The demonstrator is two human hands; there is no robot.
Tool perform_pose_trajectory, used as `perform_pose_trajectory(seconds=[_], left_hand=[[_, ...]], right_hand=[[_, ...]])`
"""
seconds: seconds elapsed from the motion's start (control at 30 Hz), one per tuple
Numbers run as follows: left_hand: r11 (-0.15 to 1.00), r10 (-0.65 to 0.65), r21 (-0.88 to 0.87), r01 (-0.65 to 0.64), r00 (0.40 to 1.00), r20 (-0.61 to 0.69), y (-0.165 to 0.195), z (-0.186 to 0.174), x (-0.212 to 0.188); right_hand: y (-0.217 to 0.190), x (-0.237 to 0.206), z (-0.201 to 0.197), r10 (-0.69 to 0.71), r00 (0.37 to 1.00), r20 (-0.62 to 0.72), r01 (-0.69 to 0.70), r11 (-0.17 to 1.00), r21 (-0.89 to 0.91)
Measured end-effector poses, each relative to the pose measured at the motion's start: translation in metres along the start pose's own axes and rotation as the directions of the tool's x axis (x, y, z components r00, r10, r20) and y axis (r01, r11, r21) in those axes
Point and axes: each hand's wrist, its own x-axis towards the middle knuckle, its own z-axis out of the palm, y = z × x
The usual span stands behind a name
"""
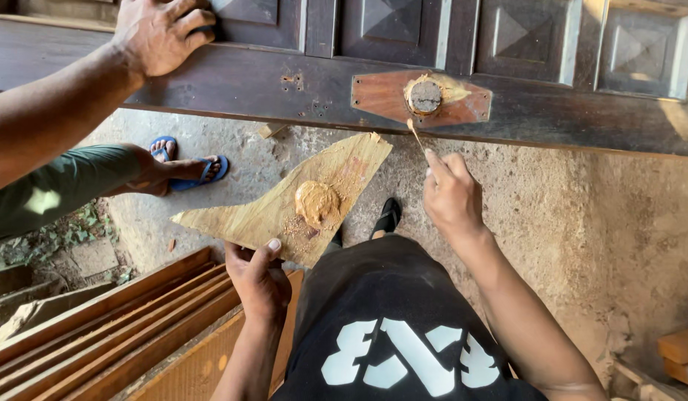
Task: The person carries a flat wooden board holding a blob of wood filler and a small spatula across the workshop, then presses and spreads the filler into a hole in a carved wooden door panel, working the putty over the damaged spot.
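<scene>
Wooden planks (pixel 114 327) lie stacked at seven o'clock, their long edges running up toward the middle. At eleven o'clock another person's hand (pixel 160 31) presses flat on the dark panelled door (pixel 284 85), and below it the same person's foot in a blue sandal (pixel 188 169) stands on the concrete floor (pixel 581 215). Moving toward centre, the left hand (pixel 259 278) is closed on the lower edge of a pale wedge-shaped wood scrap (pixel 284 204), thumb on top, holding it level like a palette; a lump of tan filler paste (pixel 316 202) sits on its upper face. At one o'clock from the paste, the right hand (pixel 451 194) pinches a thin stick (pixel 416 135) between fingertips, its tip just below a round plugged hole (pixel 425 96) ringed with the same tan paste in the door's reddish patch (pixel 381 96). At four o'clock, wood blocks (pixel 682 355) rest near the frame's edge.
</scene>
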Motion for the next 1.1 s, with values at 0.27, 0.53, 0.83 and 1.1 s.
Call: perform_pose_trajectory(seconds=[0.27,0.53,0.83,1.1], left_hand=[[0.998,-0.066,0.001,0.066,0.998,-0.012,-0.001,-0.008,0.006],[1.000,-0.023,-0.006,0.023,0.999,0.034,0.003,-0.010,0.015],[0.999,-0.045,0.012,0.044,0.998,0.038,0.003,-0.018,0.024],[0.998,-0.070,-0.007,0.070,0.996,0.054,0.004,-0.021,0.029]], right_hand=[[0.003,0.032,0.029,0.016,0.999,0.041,-0.009,0.985,-0.172],[-0.011,0.021,0.025,0.156,0.976,0.149,-0.141,0.984,-0.108],[-0.027,0.032,0.032,0.110,0.994,0.020,-0.109,0.994,-0.028],[-0.027,0.047,0.039,0.172,0.982,0.076,-0.165,0.983,-0.083]])
